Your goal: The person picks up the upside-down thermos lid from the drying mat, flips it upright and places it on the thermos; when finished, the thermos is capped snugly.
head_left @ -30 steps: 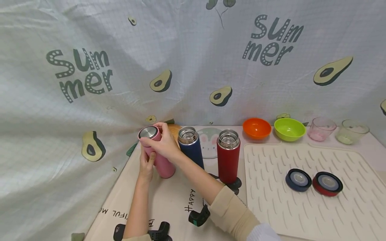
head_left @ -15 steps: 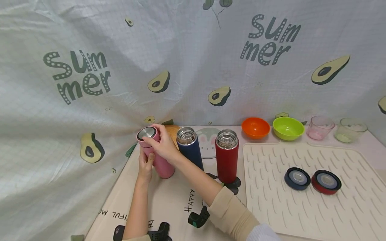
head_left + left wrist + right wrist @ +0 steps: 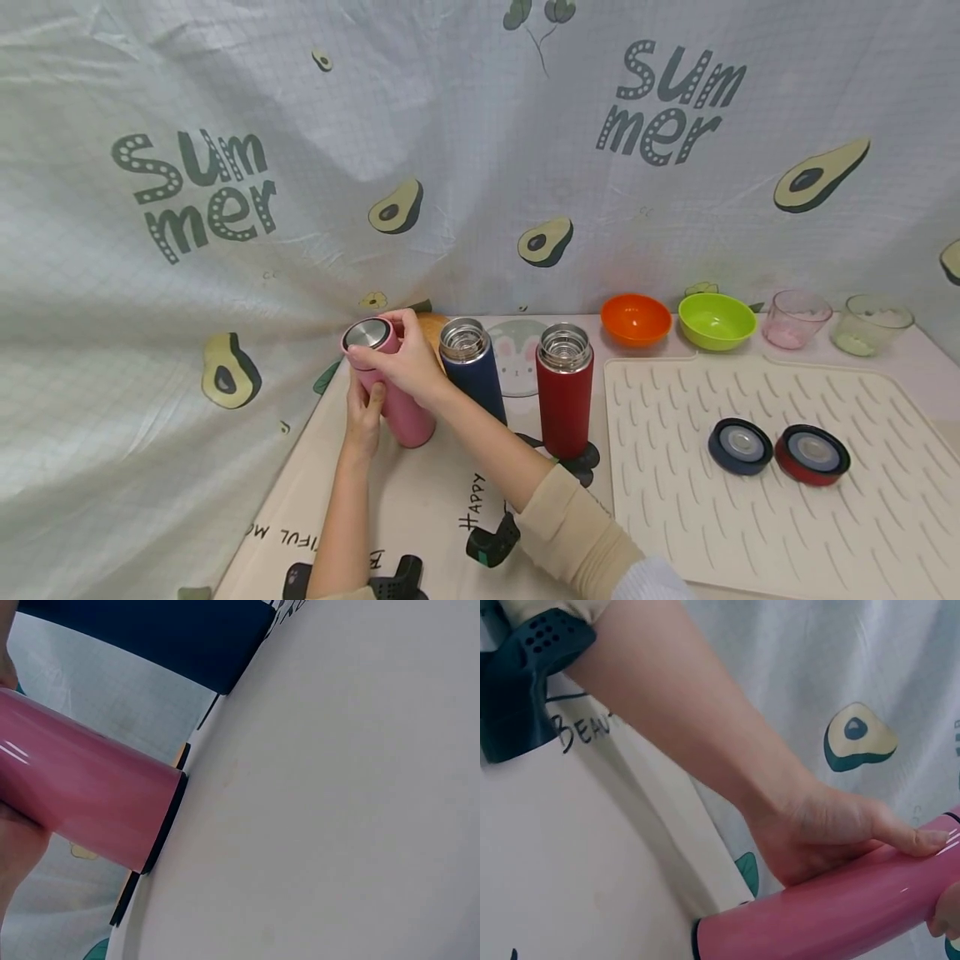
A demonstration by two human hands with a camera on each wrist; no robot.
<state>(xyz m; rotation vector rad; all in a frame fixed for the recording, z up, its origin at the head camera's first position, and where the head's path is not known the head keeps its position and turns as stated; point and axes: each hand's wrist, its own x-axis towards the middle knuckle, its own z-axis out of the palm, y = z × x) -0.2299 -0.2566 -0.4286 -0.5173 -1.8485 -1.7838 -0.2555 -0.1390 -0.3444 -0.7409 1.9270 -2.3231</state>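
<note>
A pink thermos flask (image 3: 408, 414) stands on the table at the left, its lid with a silver disc (image 3: 368, 333) on top. Around its body my left hand (image 3: 363, 421) is wrapped, the thumb on the near side. My right hand (image 3: 408, 354) grips the lid from the right, thumb in front and fingers behind. The left wrist view shows the flask's lower body (image 3: 97, 787) and dark base at the tabletop. In the right wrist view the left hand (image 3: 832, 832) holds the pink body (image 3: 817, 922). Some fingers behind the flask are hidden.
A blue flask (image 3: 474, 379) and a red flask (image 3: 565, 404) stand lidless to the right. A blue lid (image 3: 740, 447) and a red lid (image 3: 812, 455) lie on a cream mat (image 3: 675, 533). Behind are an orange bowl (image 3: 636, 321), a green bowl (image 3: 717, 322) and two glasses (image 3: 797, 319).
The right hand's thumb shifts over the lid's top and back to its near edge. The left hand keeps its hold, and the pink flask stays in place.
</note>
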